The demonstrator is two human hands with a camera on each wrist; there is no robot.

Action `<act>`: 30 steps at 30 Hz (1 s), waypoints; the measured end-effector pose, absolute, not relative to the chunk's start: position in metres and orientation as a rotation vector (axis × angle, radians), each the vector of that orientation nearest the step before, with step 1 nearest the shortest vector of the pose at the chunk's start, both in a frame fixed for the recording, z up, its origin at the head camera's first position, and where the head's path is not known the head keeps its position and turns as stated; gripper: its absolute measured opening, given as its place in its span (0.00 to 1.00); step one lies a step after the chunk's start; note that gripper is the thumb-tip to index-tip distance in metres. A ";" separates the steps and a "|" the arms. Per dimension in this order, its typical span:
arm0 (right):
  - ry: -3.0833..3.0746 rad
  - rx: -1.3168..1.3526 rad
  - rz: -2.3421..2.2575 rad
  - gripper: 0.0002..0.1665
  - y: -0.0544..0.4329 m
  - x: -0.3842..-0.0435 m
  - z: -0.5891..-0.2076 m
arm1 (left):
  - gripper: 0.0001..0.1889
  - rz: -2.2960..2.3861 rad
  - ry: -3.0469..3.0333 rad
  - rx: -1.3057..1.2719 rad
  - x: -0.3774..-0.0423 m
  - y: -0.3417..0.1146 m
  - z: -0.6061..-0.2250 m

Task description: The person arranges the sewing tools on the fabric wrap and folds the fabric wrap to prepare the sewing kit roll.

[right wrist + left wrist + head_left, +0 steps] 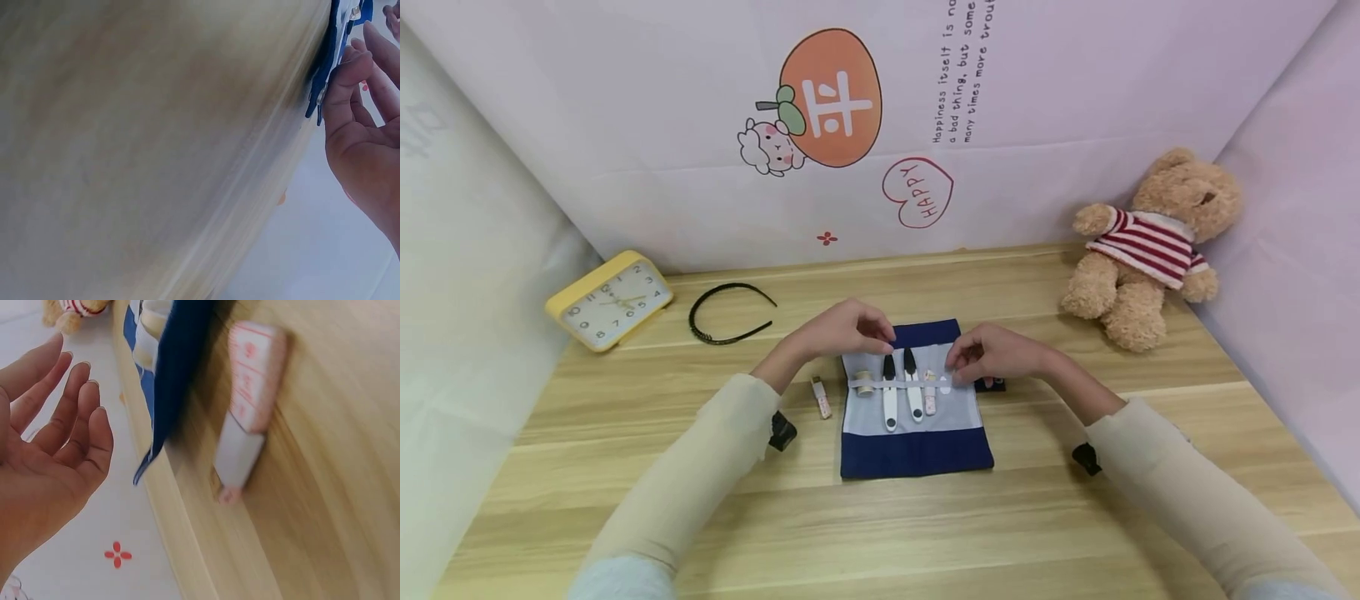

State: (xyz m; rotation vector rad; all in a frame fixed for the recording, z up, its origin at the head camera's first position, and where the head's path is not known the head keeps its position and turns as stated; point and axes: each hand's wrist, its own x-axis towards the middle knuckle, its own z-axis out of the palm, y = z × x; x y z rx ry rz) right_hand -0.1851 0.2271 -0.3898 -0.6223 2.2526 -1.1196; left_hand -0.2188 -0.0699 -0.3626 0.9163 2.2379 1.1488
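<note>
One rectangular navy-and-white fabric pouch [917, 452] lies unfolded mid-frame; by its upper-left edge the left hand [847, 329] curves loosely, holding nothing; at its right edge the right hand [996, 353] bends, whether pinching I cannot tell; pale wooden table [910, 533] reaches the frame's bottom edge.

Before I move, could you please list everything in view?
Table: 1, light-brown, foreground
Walls: 3, white, back and sides
Clock: 1, yellow, back left
Headband: 1, black, beside clock
Teddy: 1, tan, back right
Pouch: 1, navy and grey, centre
Tools: 2, white and black, in pouch
Roll: 1, cream, left of tools
Patterned item: 1, pinkish, right of tools
Oval: 1, white, beside patterned item
Strip: 1, pinkish, left of pouch
Small pieces: 2, black, beside sleeves
Left hand: 1, bare, above pouch
Right hand: 1, bare, pouch's right edge
Sleeves: 2, cream, foreground
</note>
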 end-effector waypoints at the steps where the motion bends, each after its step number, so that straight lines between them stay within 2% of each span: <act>1: 2.257 -0.625 -1.118 0.10 0.228 -0.185 -0.390 | 0.11 1.155 2.244 0.915 -0.218 -0.074 -0.363; 8: 2.276 -0.609 -1.137 0.12 0.234 -0.182 -0.390 | 0.12 1.143 2.344 0.822 -0.208 -0.102 -0.362; 14: 2.273 -0.576 -1.122 0.10 0.239 -0.182 -0.392 | 0.11 1.114 2.400 0.673 -0.196 -0.127 -0.369; 30: 2.261 -0.562 -1.138 0.09 0.237 -0.182 -0.394 | 0.14 1.102 2.387 0.548 -0.180 -0.170 -0.390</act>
